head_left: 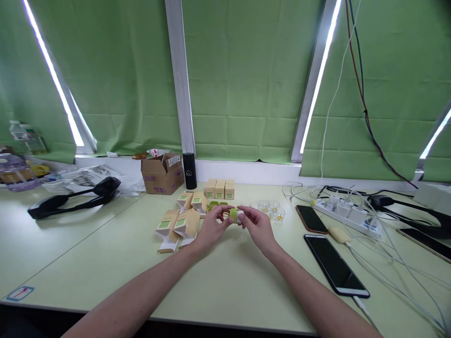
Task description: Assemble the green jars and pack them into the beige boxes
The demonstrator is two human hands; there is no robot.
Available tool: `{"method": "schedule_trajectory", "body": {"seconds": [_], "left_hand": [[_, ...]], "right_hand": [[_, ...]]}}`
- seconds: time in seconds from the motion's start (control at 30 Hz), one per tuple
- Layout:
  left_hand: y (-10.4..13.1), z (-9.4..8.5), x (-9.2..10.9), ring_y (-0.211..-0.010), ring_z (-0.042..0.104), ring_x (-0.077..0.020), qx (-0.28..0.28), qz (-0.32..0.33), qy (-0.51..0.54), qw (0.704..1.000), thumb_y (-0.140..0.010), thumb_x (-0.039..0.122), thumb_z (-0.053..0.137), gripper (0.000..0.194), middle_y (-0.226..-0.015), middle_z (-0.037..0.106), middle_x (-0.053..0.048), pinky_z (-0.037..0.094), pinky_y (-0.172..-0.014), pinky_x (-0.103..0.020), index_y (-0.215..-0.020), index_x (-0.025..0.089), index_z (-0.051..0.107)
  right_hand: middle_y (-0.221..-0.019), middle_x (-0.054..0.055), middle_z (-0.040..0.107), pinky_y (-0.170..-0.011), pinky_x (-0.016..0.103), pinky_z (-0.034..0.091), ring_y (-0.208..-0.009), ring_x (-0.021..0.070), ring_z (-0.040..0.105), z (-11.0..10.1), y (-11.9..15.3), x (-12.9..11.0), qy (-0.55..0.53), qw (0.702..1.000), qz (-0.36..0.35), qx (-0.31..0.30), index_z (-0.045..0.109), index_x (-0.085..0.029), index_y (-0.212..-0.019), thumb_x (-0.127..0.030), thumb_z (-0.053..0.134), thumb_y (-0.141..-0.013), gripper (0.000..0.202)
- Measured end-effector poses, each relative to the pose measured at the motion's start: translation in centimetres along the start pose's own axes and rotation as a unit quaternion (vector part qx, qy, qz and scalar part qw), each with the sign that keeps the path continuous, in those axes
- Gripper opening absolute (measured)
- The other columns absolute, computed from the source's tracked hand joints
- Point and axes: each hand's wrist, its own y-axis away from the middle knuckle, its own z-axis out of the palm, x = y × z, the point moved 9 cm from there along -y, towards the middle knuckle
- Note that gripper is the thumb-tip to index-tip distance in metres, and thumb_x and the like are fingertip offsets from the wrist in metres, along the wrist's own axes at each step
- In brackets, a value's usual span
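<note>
Between both hands, above the middle of the table, is a small jar-like piece with a green band (pixel 233 215) and a whitish end. My left hand (pixel 213 225) pinches its left side, and my right hand (pixel 260 228) has its fingers closed on the right side. The fingers partly cover it, so its exact kind is unclear. Just left of my left hand stand several opened kraft paper boxes (pixel 168 226) with green labels. Small green pieces (pixel 215 204) lie behind that hand. Several clear plastic cups (pixel 278 213) with yellow centres stand behind my right hand.
Closed kraft boxes (pixel 220 189) stand in a row at the back. Beside them are a black cylinder (pixel 189 171) and a cardboard carton (pixel 160 176). Phones (pixel 334 264), a power strip (pixel 347 216) and loose white cables lie on the right. A black headset-like object (pixel 75 198) lies left.
</note>
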Motion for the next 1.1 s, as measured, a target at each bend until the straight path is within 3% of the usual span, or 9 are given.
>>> {"method": "schedule_trajectory", "body": {"seconds": [0.2,0.43,0.6,0.7,0.97,1.1], "left_hand": [[0.2,0.2,-0.1,-0.091,0.06,-0.0235,-0.001,0.024,-0.018,1.0,-0.075,0.07,0.077,0.058,-0.099,0.069,-0.009,0.048,-0.08,-0.034,-0.104,0.02,0.075],[0.8,0.4,0.5,-0.092,0.059,-0.0237,0.006,0.016,-0.103,0.995,-0.075,0.058,0.084,0.048,-0.103,0.064,-0.008,0.051,-0.083,-0.037,-0.106,0.022,0.073],[1.4,1.1,2.8,-0.125,0.054,-0.0314,0.008,0.1,-0.125,0.987,-0.082,0.039,0.082,0.049,-0.124,0.064,-0.01,0.047,-0.106,-0.048,-0.127,0.027,0.066],[1.8,1.5,3.1,-0.135,0.05,-0.0299,0.004,0.117,-0.096,0.988,-0.09,0.031,0.073,0.055,-0.143,0.053,-0.011,0.045,-0.113,-0.049,-0.143,0.031,0.056],[2.4,2.1,3.3,-0.131,0.054,-0.0291,-0.021,0.144,-0.094,0.985,-0.098,0.028,0.059,0.048,-0.14,0.054,-0.014,0.046,-0.112,-0.047,-0.146,0.028,0.053],[1.7,1.7,2.7,-0.121,0.058,-0.0274,-0.012,0.088,-0.021,0.996,-0.098,0.037,0.062,0.044,-0.135,0.056,-0.014,0.051,-0.102,-0.041,-0.14,0.026,0.058]], "right_hand": [[-0.076,0.003,0.073,-0.064,0.034,0.055,-0.062,0.0164,0.063,-0.1,0.1,0.5,0.016,1.0,-0.002,0.0,0.079,-0.021,-0.105,-0.053,0.079,-0.082,0.039],[-0.079,0.004,0.074,-0.062,0.033,0.056,-0.062,0.0172,0.064,-0.1,0.2,0.4,0.014,1.0,-0.002,0.004,0.078,-0.021,-0.099,-0.052,0.078,-0.083,0.035],[-0.083,0.004,0.076,-0.064,0.034,0.059,-0.066,0.0186,0.067,-0.1,0.2,0.5,-0.013,1.0,-0.001,0.011,0.074,-0.022,-0.097,-0.054,0.08,-0.081,0.036],[-0.088,0.005,0.076,-0.065,0.034,0.061,-0.069,0.0191,0.07,0.0,0.2,0.6,-0.039,0.999,0.004,0.015,0.072,-0.022,-0.096,-0.055,0.081,-0.08,0.038],[-0.083,0.003,0.074,-0.066,0.035,0.062,-0.064,0.0172,0.07,0.5,0.5,0.8,-0.055,0.998,0.016,0.008,0.066,-0.021,-0.089,-0.059,0.083,-0.077,0.043],[-0.09,0.007,0.074,-0.067,0.035,0.059,-0.071,0.0194,0.07,0.1,0.8,-0.2,0.039,0.999,-0.016,-0.002,0.068,-0.021,-0.096,-0.057,0.075,-0.086,0.037]]}}
